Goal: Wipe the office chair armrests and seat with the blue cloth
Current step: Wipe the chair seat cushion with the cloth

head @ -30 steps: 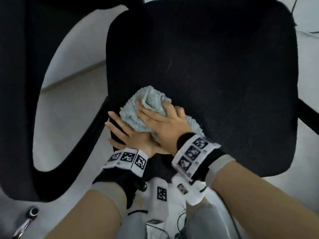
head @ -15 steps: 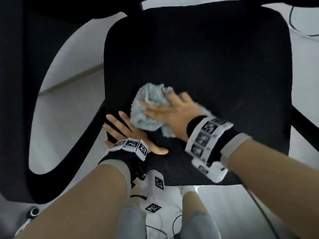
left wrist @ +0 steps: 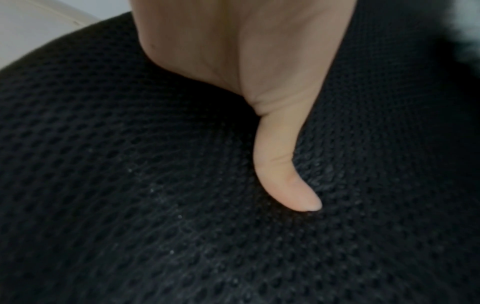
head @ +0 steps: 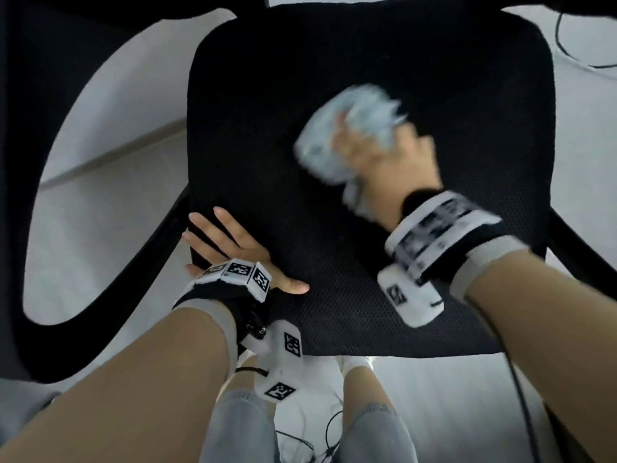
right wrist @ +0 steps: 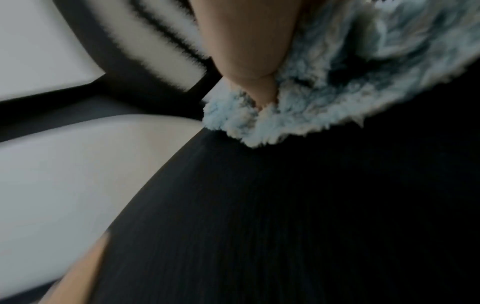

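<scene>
floor: pale grey floor point(head: 100, 208) under a black chair; cables point(head: 581, 58) lie on it past the seat's far right corner.
seat: black mesh seat point(head: 334, 78) fills mid frame in the head view. Weave is sharp in the left wrist view point(left wrist: 155, 205), streaked with blur in the right wrist view point(right wrist: 285, 226).
armrest: black curved armrest point(head: 20, 162) loops left of the seat; another bar point(head: 581, 248) shows at the seat's right edge.
cloth: fluffy blue cloth point(head: 347, 135) bunched on the seat, right of seat centre, blurred. Right wrist view shows its pile point(right wrist: 337, 82) touching the mesh.
right hand: right hand point(head: 397, 165) on top of the cloth, grip closed round it, fingers dug into the bunch; thumb point(right wrist: 249, 41) presses into the pile.
left hand: left hand point(head: 230, 245) flat on the seat's near left corner, grip spread, fingers straight, thumb point(left wrist: 283, 164) lying along the mesh. Holds nothing. Well apart from the cloth.
wrists: marker bands point(head: 240, 272) on both wrists, right one blurred.
legs: grey trouser knees point(head: 240, 426) below the seat's front edge.
</scene>
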A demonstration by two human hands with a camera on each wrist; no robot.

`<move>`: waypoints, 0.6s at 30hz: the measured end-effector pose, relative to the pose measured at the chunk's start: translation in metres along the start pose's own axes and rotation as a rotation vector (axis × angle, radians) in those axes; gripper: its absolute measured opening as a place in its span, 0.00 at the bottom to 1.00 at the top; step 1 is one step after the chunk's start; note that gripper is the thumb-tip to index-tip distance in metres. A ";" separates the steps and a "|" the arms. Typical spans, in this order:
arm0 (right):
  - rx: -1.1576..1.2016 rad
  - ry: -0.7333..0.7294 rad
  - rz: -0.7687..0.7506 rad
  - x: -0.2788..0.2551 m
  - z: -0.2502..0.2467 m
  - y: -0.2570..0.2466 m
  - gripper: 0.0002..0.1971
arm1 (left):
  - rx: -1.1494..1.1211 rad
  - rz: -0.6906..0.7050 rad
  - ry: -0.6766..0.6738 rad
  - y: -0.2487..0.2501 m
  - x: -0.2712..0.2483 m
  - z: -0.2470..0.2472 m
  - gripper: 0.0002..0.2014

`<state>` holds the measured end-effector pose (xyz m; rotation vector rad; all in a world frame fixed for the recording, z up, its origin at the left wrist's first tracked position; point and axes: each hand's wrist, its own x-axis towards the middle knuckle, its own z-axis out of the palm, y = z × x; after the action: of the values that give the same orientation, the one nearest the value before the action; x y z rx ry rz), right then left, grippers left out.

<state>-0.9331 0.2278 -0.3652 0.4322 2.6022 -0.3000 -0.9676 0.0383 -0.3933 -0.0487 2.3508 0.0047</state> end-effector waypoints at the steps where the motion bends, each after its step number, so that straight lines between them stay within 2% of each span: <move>1: 0.092 0.045 0.134 0.006 -0.005 0.009 0.30 | 0.001 -0.006 -0.012 0.001 -0.001 -0.001 0.83; 2: 0.157 0.076 0.276 0.014 -0.006 0.020 0.31 | 0.008 -0.011 -0.021 0.002 -0.002 -0.002 0.83; 3: 0.235 0.120 0.339 0.017 -0.011 0.023 0.33 | 0.015 -0.018 -0.025 0.001 -0.002 -0.003 0.83; 6: 0.233 0.114 0.331 0.014 -0.005 0.013 0.38 | 0.039 -0.002 -0.034 0.005 -0.010 -0.010 0.82; 10: 0.250 0.082 0.328 0.017 -0.009 0.021 0.37 | 0.086 0.176 -0.127 0.047 -0.020 -0.015 0.80; 13: 0.234 0.033 0.331 0.012 -0.009 0.013 0.37 | 0.114 0.128 -0.117 0.071 -0.013 -0.004 0.78; 15: 0.225 0.006 0.249 0.002 -0.002 0.000 0.36 | 0.130 0.059 -0.096 0.075 -0.008 0.001 0.79; 16: 0.196 -0.018 0.157 -0.009 0.000 -0.009 0.35 | 0.135 0.036 -0.090 0.074 -0.010 0.000 0.79; 18: 0.078 -0.052 -0.103 -0.027 0.012 -0.011 0.36 | 0.123 0.094 -0.086 0.071 -0.011 -0.002 0.77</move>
<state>-0.9089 0.2079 -0.3605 0.3130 2.5730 -0.4425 -0.9634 0.1099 -0.3846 0.1195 2.2608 -0.0903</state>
